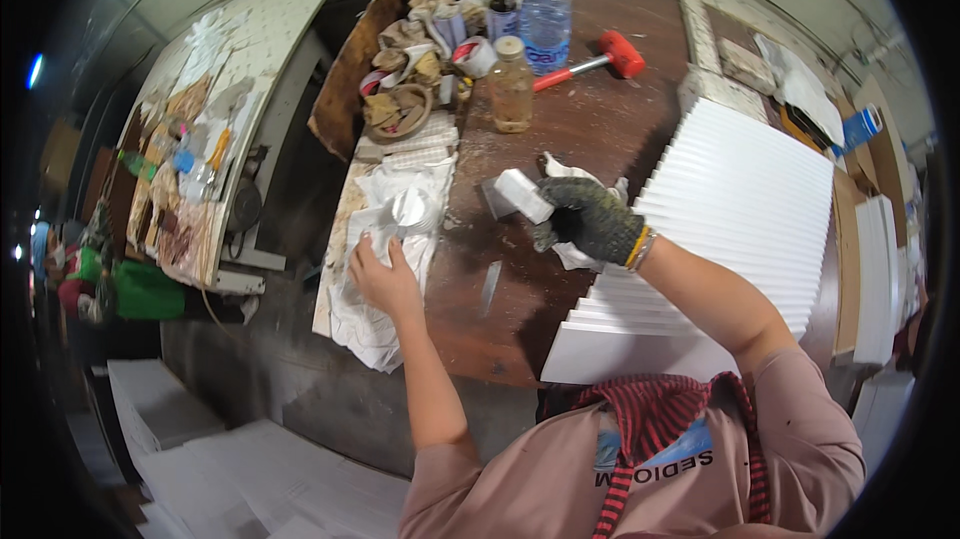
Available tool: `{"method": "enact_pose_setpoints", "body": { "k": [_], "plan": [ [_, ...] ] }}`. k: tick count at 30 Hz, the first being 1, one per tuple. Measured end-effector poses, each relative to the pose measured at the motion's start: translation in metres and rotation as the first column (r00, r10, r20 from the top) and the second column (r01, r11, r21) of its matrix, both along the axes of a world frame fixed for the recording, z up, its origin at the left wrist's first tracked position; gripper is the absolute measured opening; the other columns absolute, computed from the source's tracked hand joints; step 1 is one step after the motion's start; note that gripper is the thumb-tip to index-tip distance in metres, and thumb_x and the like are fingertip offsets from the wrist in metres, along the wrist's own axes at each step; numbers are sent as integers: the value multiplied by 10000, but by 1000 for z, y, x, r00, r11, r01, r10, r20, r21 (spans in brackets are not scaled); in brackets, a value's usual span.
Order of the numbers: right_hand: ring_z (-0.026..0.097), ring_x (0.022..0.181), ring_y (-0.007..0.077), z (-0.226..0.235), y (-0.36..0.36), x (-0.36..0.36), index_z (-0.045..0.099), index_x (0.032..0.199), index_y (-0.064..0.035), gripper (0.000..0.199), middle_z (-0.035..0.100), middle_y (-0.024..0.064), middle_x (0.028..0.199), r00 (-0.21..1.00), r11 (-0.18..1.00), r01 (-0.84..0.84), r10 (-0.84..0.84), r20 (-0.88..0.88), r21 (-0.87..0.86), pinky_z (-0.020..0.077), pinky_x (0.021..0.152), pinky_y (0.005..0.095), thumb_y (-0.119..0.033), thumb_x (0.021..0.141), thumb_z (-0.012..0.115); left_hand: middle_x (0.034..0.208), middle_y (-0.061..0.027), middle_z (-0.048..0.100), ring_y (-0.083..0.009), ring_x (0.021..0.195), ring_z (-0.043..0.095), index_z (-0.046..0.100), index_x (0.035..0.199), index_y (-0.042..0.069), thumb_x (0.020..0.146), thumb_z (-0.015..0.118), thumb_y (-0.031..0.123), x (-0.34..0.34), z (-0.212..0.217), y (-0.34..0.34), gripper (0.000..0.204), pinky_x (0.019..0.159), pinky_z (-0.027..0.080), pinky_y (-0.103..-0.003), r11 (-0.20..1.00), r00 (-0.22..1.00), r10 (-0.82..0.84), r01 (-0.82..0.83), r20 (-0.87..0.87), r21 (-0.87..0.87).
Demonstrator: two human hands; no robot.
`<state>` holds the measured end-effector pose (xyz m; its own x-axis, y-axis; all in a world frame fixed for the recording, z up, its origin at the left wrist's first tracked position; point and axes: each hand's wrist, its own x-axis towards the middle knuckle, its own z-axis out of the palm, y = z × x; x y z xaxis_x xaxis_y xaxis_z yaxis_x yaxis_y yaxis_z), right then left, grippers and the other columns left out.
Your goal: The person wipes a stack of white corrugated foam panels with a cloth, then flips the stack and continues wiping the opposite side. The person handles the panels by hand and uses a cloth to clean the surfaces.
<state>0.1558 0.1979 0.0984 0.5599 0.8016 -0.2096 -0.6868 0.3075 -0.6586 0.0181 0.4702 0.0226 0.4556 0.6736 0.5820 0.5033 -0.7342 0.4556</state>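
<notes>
My right hand (590,219), in a dark knit glove with a yellow cuff edge, grips a small white rectangular block (524,196) over the brown table. A flat grey piece (494,201) shows beside the block; whether it is held too, I cannot tell. Behind the glove lies crumpled white cloth or paper (573,254). My bare left hand (385,279) has its fingers apart and holds nothing visible. It rests at or just over crumpled white paper (375,331), close to a round white container (411,209). Between the hands lies a thin, translucent strip (490,288).
At right, many white strips lie in a ridged stack (735,219). Toward the back stand a glass jar (511,89), a large water bottle (546,24) and a red mallet (622,55). Rolls and rags fill a cluttered heap (425,49). A second workbench (270,49) stands left.
</notes>
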Motion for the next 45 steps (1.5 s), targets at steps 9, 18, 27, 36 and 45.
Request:
{"method": "enact_pose_setpoints", "body": {
  "k": [9, 18, 27, 36, 45],
  "plan": [
    [692, 873, 231, 36, -191, -36, 622, 1249, -13, 334, 690, 117, 1006, 869, 871, 455, -389, 305, -184, 589, 780, 386, -214, 982, 624, 1580, -174, 366, -367, 1468, 303, 466, 1486, 85, 749, 844, 233, 78, 2, -167, 841, 1198, 247, -558, 471, 411, -878, 830, -245, -298],
    [686, 824, 223, 33, -362, -193, 596, 1267, 32, 412, 688, 121, 959, 505, 476, 862, -832, 229, -172, 600, 726, 393, -219, 946, 659, 1185, -190, 660, -316, 1087, 649, 587, 1260, -23, 775, 579, -97, 95, 72, -191, 491, 1004, 497, -412, 397, 516, -835, 806, 193, -439],
    [704, 1004, 258, -53, -395, -230, 605, 1269, 68, 374, 701, 173, 1142, 467, 470, 881, -844, 262, -55, 600, 891, 417, -127, 952, 639, 1244, -168, 665, -396, 1103, 628, 615, 1254, 10, 752, 710, 60, -40, 61, -413, 513, 959, 466, -501, -135, -118, -988, 969, 97, -205],
    [693, 935, 256, -30, -488, -241, 606, 1293, 72, 491, 692, 152, 1078, 509, 510, 859, -860, 26, 41, 599, 851, 422, -102, 839, 678, 1052, -174, 661, -396, 968, 606, 644, 1151, -4, 707, 720, 120, -43, 15, -465, 467, 908, 441, -498, 277, 276, -958, 961, 73, -6],
    [651, 1012, 161, -33, -631, -232, 685, 1207, -5, 385, 688, 86, 1109, 552, 414, 830, -516, 655, -373, 544, 896, 303, -46, 827, 730, 1043, -152, 681, -244, 913, 648, 583, 1201, -41, 865, 698, 74, -29, 1, -518, 373, 840, 531, -369, 756, 778, -602, 627, 177, -188]
  ]
}}
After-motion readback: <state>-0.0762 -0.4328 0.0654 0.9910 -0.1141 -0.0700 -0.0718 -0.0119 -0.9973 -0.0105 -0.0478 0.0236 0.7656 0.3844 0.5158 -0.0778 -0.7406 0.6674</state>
